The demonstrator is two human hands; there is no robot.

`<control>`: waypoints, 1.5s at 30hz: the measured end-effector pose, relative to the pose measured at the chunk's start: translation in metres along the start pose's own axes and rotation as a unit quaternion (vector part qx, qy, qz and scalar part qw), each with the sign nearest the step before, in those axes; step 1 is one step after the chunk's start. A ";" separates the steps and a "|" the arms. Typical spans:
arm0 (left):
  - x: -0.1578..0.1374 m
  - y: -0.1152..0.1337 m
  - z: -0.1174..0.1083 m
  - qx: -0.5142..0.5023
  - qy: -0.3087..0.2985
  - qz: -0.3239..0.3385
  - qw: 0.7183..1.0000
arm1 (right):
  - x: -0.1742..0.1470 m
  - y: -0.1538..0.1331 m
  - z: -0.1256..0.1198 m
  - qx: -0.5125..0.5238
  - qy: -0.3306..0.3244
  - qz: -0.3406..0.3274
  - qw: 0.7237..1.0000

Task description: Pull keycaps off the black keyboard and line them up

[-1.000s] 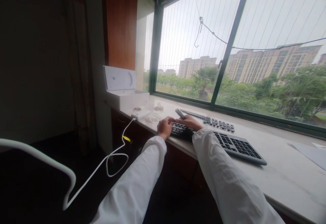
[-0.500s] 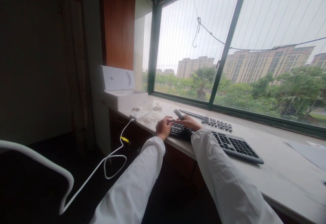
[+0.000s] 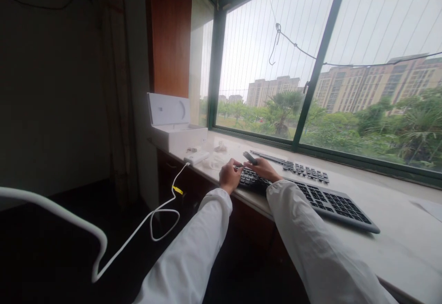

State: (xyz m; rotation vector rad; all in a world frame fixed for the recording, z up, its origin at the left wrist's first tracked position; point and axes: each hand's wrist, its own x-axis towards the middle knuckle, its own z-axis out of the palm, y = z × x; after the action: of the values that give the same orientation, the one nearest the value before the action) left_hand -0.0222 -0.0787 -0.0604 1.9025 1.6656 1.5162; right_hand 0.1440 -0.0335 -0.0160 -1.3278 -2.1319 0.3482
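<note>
A dark keyboard [image 3: 319,198] lies along the front of the white counter, and key caps are off much of its right part. My left hand [image 3: 229,175] is at its left end, fingers pinched together; whatever is between the fingertips is too small to make out. My right hand [image 3: 265,169] is closed round a short dark grey stick-shaped tool [image 3: 250,158], which points up and away to the left. The fingertips of both hands are close together over the left keys. Loose key caps [image 3: 305,171] lie in rows behind the keyboard.
An open white box [image 3: 179,136] stands at the counter's left end. Near it a white power strip [image 3: 196,157] has a white cable [image 3: 157,209] hanging off the edge. Paper [image 3: 430,209] lies at the right. A window [image 3: 262,64] runs behind the counter.
The whole view has shifted, so things appear farther right. My left fingertips have come lower against the keyboard's left end, and the tool in my right hand has tilted slightly flatter.
</note>
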 end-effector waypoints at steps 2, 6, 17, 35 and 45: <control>0.000 0.000 0.000 -0.010 0.012 0.008 1.000 | 0.001 0.001 0.003 -0.025 0.023 -0.004 0.999; 0.001 -0.002 0.001 -0.020 0.026 0.023 0.999 | -0.003 -0.004 0.004 -0.088 0.085 0.005 0.992; -0.001 0.002 -0.004 -0.028 0.013 -0.007 0.999 | -0.052 0.013 -0.085 -0.356 0.081 0.096 0.926; 0.003 -0.001 0.001 0.008 0.019 -0.012 1.000 | -0.209 0.152 -0.162 -0.383 0.196 0.301 0.851; 0.003 0.004 0.005 0.045 0.017 0.049 0.998 | -0.207 0.138 -0.169 -0.318 0.191 0.265 0.890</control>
State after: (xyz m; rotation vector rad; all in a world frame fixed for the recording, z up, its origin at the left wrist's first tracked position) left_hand -0.0165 -0.0752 -0.0581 2.0453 1.7055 1.5405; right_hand 0.4141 -0.1666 -0.0252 -2.1436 -1.5633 -0.4262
